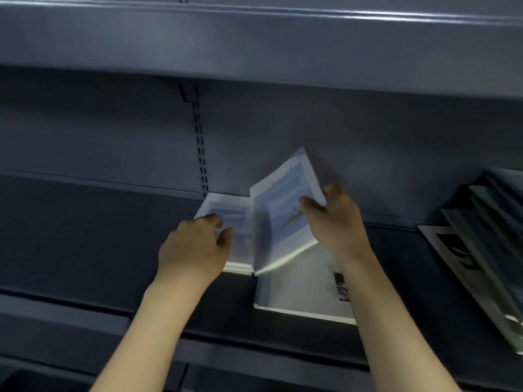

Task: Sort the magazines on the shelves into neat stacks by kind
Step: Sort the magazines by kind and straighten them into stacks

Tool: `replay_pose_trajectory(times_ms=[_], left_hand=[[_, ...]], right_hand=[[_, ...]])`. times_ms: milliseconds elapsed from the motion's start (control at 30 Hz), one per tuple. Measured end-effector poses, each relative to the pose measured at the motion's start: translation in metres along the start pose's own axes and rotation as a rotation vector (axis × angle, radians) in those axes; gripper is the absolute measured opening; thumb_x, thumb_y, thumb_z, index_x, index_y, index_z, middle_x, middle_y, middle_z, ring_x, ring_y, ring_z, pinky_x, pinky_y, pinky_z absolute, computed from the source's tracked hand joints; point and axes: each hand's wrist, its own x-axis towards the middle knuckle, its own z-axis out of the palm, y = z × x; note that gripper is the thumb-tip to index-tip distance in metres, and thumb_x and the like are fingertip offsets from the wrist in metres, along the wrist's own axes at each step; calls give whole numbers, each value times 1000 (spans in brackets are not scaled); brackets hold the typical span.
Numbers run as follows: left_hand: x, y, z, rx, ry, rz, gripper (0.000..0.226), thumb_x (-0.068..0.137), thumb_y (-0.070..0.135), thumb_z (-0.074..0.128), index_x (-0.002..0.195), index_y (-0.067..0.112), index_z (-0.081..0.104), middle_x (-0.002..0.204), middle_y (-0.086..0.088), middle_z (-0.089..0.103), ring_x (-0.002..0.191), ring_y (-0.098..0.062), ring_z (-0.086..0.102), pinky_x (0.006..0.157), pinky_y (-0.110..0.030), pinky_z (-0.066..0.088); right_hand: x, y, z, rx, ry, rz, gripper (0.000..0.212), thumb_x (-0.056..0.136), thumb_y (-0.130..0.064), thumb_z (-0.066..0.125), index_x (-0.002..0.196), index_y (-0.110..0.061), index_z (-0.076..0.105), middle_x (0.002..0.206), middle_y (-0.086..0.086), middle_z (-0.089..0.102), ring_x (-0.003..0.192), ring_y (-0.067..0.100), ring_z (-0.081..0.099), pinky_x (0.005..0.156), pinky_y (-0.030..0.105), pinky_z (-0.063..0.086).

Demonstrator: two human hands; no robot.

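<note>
My right hand (336,222) grips a blue-and-white magazine (285,213) by its right edge and holds it tilted above the dark shelf (85,236). Below and to its left lies a small stack of like blue magazines (226,213), flat on the shelf. My left hand (195,244) hovers over or rests on that stack's left part, fingers loosely curled. A white magazine (305,292) with a small dark picture lies flat beneath the raised one, near the shelf's front edge. The picture is blurred by motion.
A fanned row of darker magazines (481,244) leans at the right end of the shelf. Another shelf (254,46) overhangs above. A slotted upright (201,148) runs down the back panel. The shelf's front lip (70,312) crosses below my forearms.
</note>
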Motion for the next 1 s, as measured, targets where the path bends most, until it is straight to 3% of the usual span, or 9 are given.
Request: replay_pose_trajectory(times_ms=[100,233,300,400,500,633,700,767,1000], left_hand=[[0,-22,-6,42,-17,-81,27,94,39,42,103,20,59,102,-10,64,92,-34,58,64,-30,39],[-6,-50,-16,62,-27,-163,25,94,38,42,83,19,53,82,-5,54,73,-27,49,62,-29,40],[-9,-63,-21,80,-8,-202,25,94,41,42,85,21,55,82,-3,53,73,-25,49,62,-29,42],[-15,-79,-27,81,19,-245,26,93,44,43,91,22,58,87,-2,62,77,-26,56,62,-29,45],[-18,-90,-28,64,35,-268,27,93,44,44,95,23,61,90,-3,65,81,-27,61,63,-29,47],[-17,-92,-22,19,43,-263,23,93,40,46,92,22,59,91,-2,67,80,-25,61,62,-27,43],[-16,-91,-18,-6,50,-244,22,94,37,46,103,22,60,98,-2,68,86,-25,62,64,-27,41],[-16,-90,-17,-19,66,-235,28,95,36,45,116,23,57,104,-2,68,93,-27,61,67,-27,40],[-19,-80,-7,-39,54,-191,32,94,35,46,123,23,52,80,2,60,73,-20,53,64,-27,40]], right_hand=[[3,-10,40,173,-4,9,22,93,-23,55,103,-4,52,76,-7,50,66,5,49,48,14,33],[7,-20,83,285,-68,32,22,97,-25,49,106,-5,47,76,-11,45,64,-3,42,47,20,29],[7,-22,102,305,-102,54,25,99,-25,45,111,-3,44,80,-5,49,67,4,48,44,16,33],[7,-18,125,284,-151,143,33,99,-23,44,122,0,41,101,11,56,82,26,58,59,25,37],[6,-4,133,153,-232,214,40,95,-22,47,125,4,44,107,17,58,94,32,59,67,29,36],[5,6,126,-136,-305,155,37,95,-28,47,106,6,57,97,20,62,86,32,62,62,25,37],[6,8,122,-231,-323,123,34,97,-29,46,99,3,58,101,21,63,82,28,62,59,22,38],[7,10,121,-293,-331,119,39,98,-31,44,106,4,58,106,20,63,95,32,62,66,22,38],[11,13,122,-412,-325,113,52,97,-44,42,115,3,55,107,18,63,98,31,62,68,28,42]])
